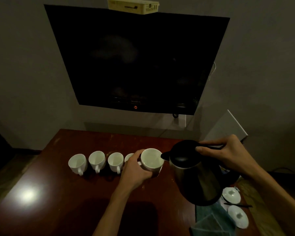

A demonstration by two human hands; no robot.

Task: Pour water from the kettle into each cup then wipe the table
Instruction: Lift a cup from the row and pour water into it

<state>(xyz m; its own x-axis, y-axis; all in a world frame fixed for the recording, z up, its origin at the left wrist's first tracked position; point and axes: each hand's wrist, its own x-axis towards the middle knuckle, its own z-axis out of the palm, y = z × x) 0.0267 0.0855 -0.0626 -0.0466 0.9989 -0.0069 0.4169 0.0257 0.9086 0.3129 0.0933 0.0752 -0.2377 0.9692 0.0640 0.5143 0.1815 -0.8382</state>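
A folded teal cloth (211, 220) lies nearest, at the table's near right corner, beside 2 white lids (238, 216) and under the raised kettle's base. It looks unused, so the wiping is still to come.

The right hand (228, 155) has its fingers curled round the black handle of the steel kettle (194, 178), which is lifted off the dark red table (58, 193) and tilted left, its black spout touching or just over the rim of the held cup (152, 159). The left hand (136, 167) wraps that cup's side and holds it at the right end of a row. To its left stand 4 more white cups (96, 159), one partly hidden behind the left hand.

Whether any water is in the cups is too dim to tell; no stream is visible. By my reading, pouring is at its start or early on, with most cups left to fill.
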